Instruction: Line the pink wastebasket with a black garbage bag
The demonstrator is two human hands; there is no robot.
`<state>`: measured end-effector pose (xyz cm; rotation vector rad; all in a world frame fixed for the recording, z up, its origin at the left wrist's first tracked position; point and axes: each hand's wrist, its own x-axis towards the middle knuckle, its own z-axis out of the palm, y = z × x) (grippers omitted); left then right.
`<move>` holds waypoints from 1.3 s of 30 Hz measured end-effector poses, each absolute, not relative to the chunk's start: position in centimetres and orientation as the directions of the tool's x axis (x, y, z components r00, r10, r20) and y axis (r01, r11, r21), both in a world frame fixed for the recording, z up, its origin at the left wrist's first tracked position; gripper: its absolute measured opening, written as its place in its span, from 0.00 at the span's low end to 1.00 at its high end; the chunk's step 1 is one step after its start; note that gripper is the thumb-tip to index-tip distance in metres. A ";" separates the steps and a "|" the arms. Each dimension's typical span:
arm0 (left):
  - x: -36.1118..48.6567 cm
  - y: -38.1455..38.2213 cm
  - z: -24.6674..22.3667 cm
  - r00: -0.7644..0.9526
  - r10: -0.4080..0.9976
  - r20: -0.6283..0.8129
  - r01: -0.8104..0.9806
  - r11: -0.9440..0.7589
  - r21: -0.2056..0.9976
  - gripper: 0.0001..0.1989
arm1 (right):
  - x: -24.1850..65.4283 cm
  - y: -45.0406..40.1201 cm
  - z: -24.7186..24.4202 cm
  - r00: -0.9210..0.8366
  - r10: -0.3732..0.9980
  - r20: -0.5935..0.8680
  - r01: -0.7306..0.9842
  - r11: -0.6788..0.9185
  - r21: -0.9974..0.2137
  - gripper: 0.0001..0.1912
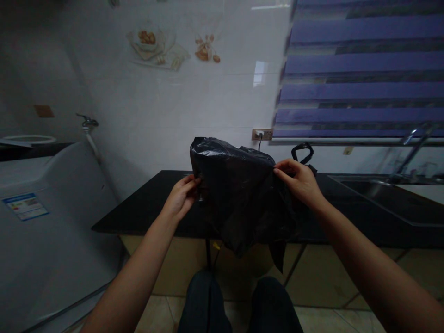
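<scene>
Hands hold a black plastic bag [239, 194] up in front of a dark bench [145, 208]. Left hand [181, 198] pinches the bag's left edge with curled fingers; right hand [301, 181] grips its upper right edge near a handle loop. A sink [385, 194] sits at right, a white machine [52, 222] at left.

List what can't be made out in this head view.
- Inside of the black plastic bag: hidden by its own opaque film.
- Left hand fingertips: tucked behind the bag's edge.
- Sink basin: cut off by the right edge.
- Label on the white appliance: text too small.
- Right hand grip: thumb side hidden.
</scene>
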<state>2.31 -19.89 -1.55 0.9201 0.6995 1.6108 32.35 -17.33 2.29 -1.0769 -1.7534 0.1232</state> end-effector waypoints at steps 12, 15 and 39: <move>2.4 -20.5 -1.4 -0.073 0.973 0.218 -0.508 -0.225 0.832 0.10 | 32.7 -18.0 2.3 -0.060 0.697 0.715 0.596 0.600 -0.535 0.12; 2.4 -20.7 -1.3 -0.073 0.973 0.217 -0.504 -0.224 0.834 0.10 | 32.8 -18.0 2.3 -0.043 0.699 0.714 0.592 0.593 -0.546 0.12; 1.7 -21.7 -1.6 -0.047 0.962 0.268 -0.473 -0.257 0.843 0.10 | 33.4 -18.4 1.8 -0.030 0.690 0.723 0.583 0.600 -0.548 0.14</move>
